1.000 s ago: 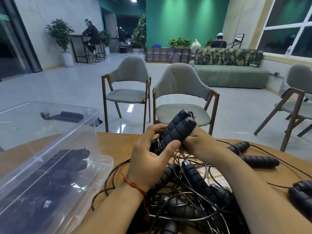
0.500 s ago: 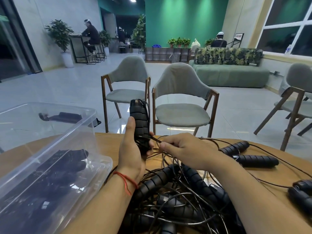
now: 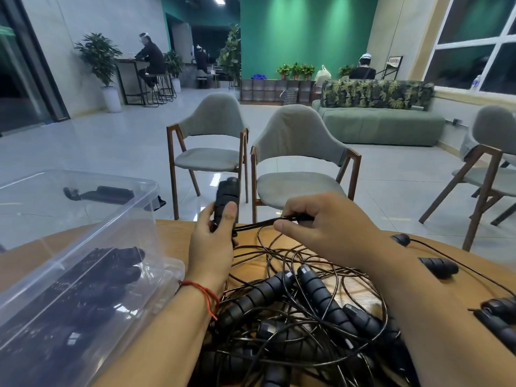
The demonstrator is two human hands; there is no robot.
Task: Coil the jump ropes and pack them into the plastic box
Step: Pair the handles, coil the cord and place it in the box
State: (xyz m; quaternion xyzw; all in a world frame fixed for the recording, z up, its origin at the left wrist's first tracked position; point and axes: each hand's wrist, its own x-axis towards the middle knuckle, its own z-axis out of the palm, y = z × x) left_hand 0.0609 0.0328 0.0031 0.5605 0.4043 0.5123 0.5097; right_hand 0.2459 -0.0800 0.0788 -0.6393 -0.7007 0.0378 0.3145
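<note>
Handles upright in left hand

1. Support: round wooden table, light grain, far edge curving.
2. Left portion: clear plastic box stands on the top. Dark rope handles show dimly through its wall.
3. Centre to near edge: tangled heap of jump ropes, with black ribbed handles and thin cords overlapping and loops spreading onto bare wood.
4. Right portion: loose handles lie apart from the heap, cords trailing right. Further handles lie at the frame edge.
</note>
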